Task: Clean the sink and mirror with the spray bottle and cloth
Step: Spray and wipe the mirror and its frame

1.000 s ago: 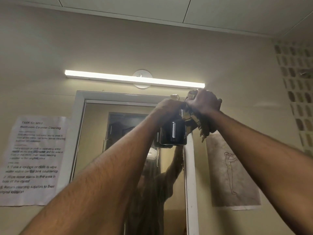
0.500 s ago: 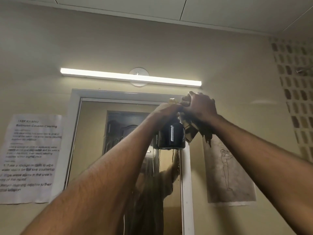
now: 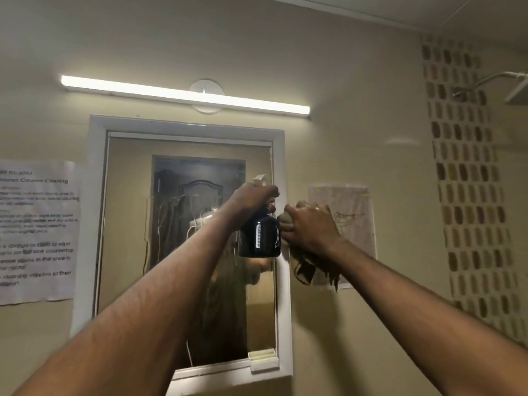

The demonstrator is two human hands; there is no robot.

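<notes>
A white-framed mirror [image 3: 137, 224] hangs on the beige wall. My left hand [image 3: 253, 197] grips the top of a black spray bottle [image 3: 260, 238] in front of the mirror's right side, its white nozzle pointing at the glass. Just to the right, my right hand [image 3: 310, 227] is closed on a brown cloth [image 3: 307, 267] that hangs down over the mirror's right frame edge. The two hands are close together, almost touching. The sink is out of view.
A lit tube light [image 3: 183, 94] runs above the mirror. A printed instruction sheet [image 3: 37, 232] is taped at the left, a drawing sheet [image 3: 354, 215] at the right. A patterned tile strip [image 3: 468, 181] and a shower head [image 3: 514, 90] stand far right.
Both hands have come down from the mirror's top right corner to its middle right. The view has dropped and widened, showing the mirror's lower edge. The hands have drawn slightly apart.
</notes>
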